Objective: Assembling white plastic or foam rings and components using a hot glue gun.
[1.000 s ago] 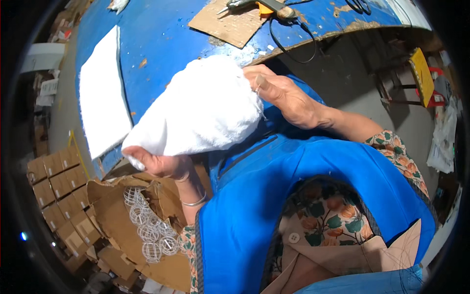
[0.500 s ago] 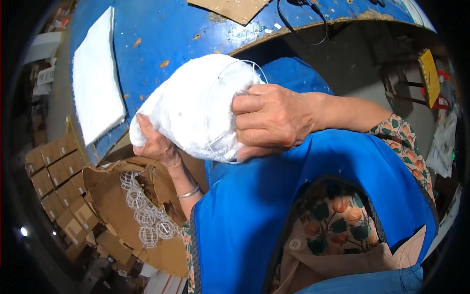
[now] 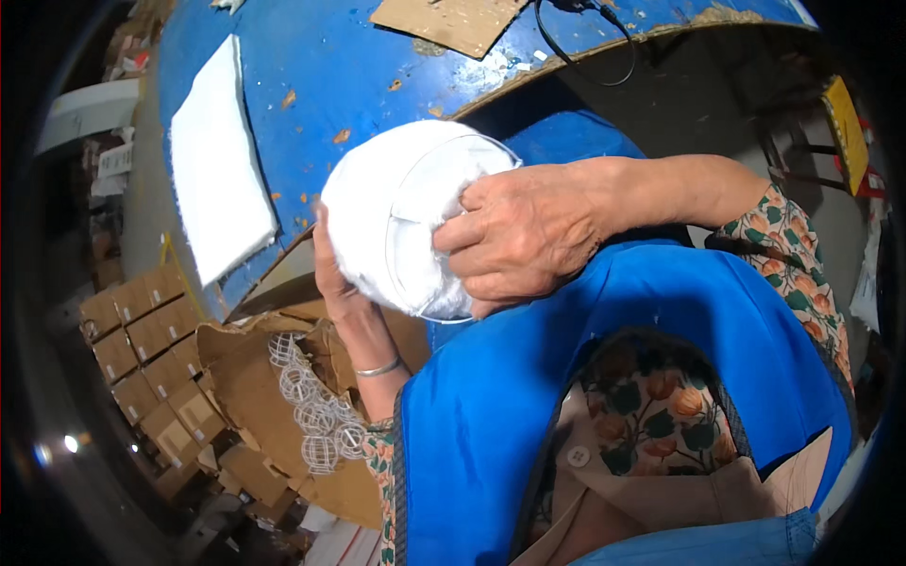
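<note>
Because the head view looks straight down, the fabric (image 3: 363,193) shows plainly, a rounded white bundle held in front of the counter (image 3: 316,71), just off its near edge and above the lap. A thin wire frame (image 3: 392,222) rings its right-hand side. The left hand (image 3: 338,275) grips the bundle's left side, partly hidden beneath it, probably to steady the round shape against the other hand's pressure. The right hand (image 3: 528,231) reaches across from the right, its fingers curled closed on fabric inside the wire ring; the tips are buried, so whether they pinch or press cannot be told.

A flat white sheet (image 3: 222,174) lies along the counter's left edge, likely to leave the near edge free. Farther up, cardboard (image 3: 453,24) lies near that edge, perhaps to protect the surface, and a cable (image 3: 615,21) loops over it. Below the counter's near left corner, a torn-open carton (image 3: 231,363) holds wire balls (image 3: 316,410), seemingly kept within the left hand's reach.

As for writing, the boxes (image 3: 142,330) stacked at the left bear small pale labels, too small to read. No brand can be made out on the fabric, sheet or cardboard.
</note>
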